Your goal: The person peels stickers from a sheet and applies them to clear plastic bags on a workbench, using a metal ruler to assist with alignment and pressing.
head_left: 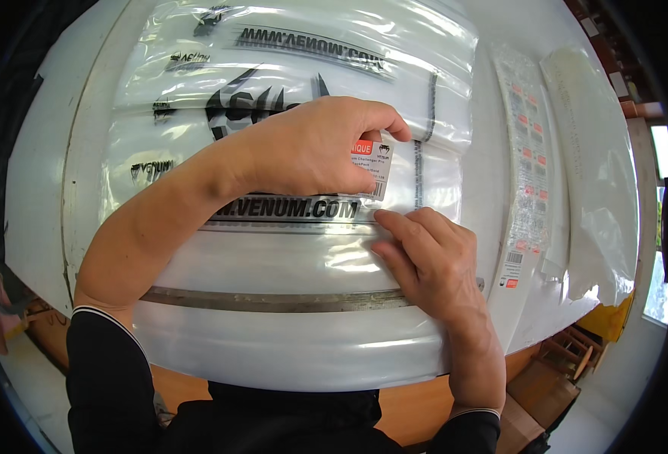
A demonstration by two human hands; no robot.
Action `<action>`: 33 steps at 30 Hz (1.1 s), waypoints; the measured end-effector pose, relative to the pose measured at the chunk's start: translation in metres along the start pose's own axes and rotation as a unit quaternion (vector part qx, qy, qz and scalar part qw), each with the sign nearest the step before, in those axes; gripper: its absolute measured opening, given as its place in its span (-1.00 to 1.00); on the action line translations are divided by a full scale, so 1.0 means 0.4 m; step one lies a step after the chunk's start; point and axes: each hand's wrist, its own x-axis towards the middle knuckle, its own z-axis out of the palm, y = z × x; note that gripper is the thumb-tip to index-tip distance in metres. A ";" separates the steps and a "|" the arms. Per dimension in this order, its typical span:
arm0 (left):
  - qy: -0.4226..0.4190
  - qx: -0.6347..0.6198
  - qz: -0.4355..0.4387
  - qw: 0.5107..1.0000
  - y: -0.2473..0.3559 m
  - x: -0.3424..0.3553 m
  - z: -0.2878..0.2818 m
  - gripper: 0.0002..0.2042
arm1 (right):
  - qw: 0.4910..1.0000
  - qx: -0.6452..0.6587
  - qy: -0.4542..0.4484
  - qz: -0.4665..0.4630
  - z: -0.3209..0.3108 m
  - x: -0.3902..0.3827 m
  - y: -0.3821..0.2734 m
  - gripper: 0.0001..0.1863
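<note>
Clear plastic bags point(288, 257) with black printing lie stacked on a white table in front of me. A small white and red label point(372, 168) rests on the top bag. My left hand point(319, 147) reaches across from the left, thumb and forefinger spread around the label's edges and touching it. Its other fingers are partly hidden. Just below and to the right, my right hand point(432, 250) rests on the plastic, forefinger near the label's lower edge. Its thumb and forefinger are apart with nothing visible between them.
A flat metal strip point(273, 301) lies across the plastic's near part. At right are a long sheet of white and red labels point(527, 151) and a clear plastic sheet point(595, 174). Beyond the table's right edge stand a wooden stool point(572, 352) and a cardboard box point(538, 401).
</note>
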 end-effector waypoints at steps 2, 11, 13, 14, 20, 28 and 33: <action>0.008 -0.004 0.022 1.000 -0.014 0.001 0.005 -0.46 | 1.000 0.003 -0.001 0.002 0.000 0.002 0.000 -0.68; 0.011 0.007 0.004 1.000 -0.013 -0.002 0.010 -0.46 | 1.000 0.009 -0.010 0.012 0.000 0.001 0.001 -0.66; 0.007 0.013 -0.014 1.000 -0.004 -0.002 0.006 -0.46 | 1.000 0.009 -0.011 0.011 -0.001 0.003 0.001 -0.66; 0.004 0.019 -0.031 0.999 -0.001 -0.001 0.004 -0.47 | 1.000 0.011 -0.012 0.014 -0.002 0.004 0.000 -0.66; 0.011 0.019 -0.021 1.000 -0.008 0.000 0.005 -0.48 | 1.000 0.017 -0.013 0.021 0.000 0.003 0.000 -0.67; 0.023 0.029 0.008 0.999 -0.026 0.000 0.014 -0.48 | 0.999 0.016 -0.012 0.024 0.001 0.005 -0.001 -0.68; 0.019 0.026 -0.008 0.999 -0.009 -0.001 0.008 -0.48 | 0.999 0.020 -0.011 0.028 0.001 0.004 0.001 -0.68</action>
